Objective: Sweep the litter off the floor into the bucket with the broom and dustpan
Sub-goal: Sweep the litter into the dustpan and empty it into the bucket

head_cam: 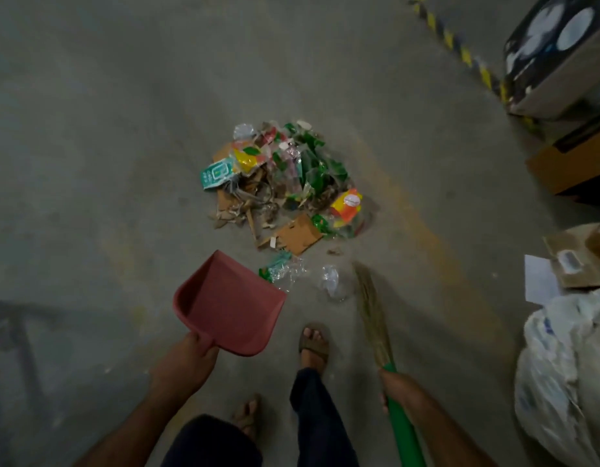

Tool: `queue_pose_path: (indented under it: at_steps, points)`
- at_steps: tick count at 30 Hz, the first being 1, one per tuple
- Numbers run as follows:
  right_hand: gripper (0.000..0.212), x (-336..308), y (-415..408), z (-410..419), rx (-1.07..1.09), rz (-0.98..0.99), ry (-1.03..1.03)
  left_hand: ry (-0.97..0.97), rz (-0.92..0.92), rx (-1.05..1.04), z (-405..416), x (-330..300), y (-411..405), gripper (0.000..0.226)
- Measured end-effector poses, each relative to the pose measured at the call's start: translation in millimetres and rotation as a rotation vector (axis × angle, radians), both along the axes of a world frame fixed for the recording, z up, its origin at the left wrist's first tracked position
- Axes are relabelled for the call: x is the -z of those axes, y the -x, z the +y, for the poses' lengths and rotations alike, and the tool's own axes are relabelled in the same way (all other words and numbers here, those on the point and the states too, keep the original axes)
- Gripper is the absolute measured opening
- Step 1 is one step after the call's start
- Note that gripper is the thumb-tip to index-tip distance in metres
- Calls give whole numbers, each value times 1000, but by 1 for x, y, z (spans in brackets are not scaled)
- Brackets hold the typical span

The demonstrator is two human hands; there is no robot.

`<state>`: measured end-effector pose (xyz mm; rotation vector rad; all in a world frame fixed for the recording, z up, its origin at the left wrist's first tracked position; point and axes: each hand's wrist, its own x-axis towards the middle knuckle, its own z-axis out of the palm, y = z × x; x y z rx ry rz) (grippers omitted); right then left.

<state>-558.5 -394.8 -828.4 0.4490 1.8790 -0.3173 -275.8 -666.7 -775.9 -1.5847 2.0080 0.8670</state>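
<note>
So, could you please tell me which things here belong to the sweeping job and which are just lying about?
Part of the job:
red dustpan, held by the left hand
broom, gripped by the right hand
litter pile
loose clear wrappers

Just lying about:
cardboard boxes
white plastic sack

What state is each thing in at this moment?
Dustpan: empty, held by its handle in the left hand, mouth toward the litter.
Broom: gripped at its green handle by the right hand, bristles pointing toward the litter.
Litter pile: heaped on the floor, unswept.
Loose wrappers: apart from the pile, between dustpan and broom.
Bucket: not in view.
</note>
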Motion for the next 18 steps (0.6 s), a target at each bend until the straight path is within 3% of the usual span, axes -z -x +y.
queue_pose_path:
  at_steps: [3, 7, 12, 18]
  points:
    - [36, 52, 18, -26, 0, -134, -1, -5, -27, -59, -6, 46, 19, 36]
    - [38, 98, 11, -67, -81, -194, 70, -7, -101, -106, -11, 89, 25, 29]
    - [37, 100, 11, -86, -151, -66, 159, -54, -103, -204, -24, 119, 15, 29]
    - [32, 38, 25, -50, -526, 200, 96, -58, -42, -288, -46, 134, -3, 21]
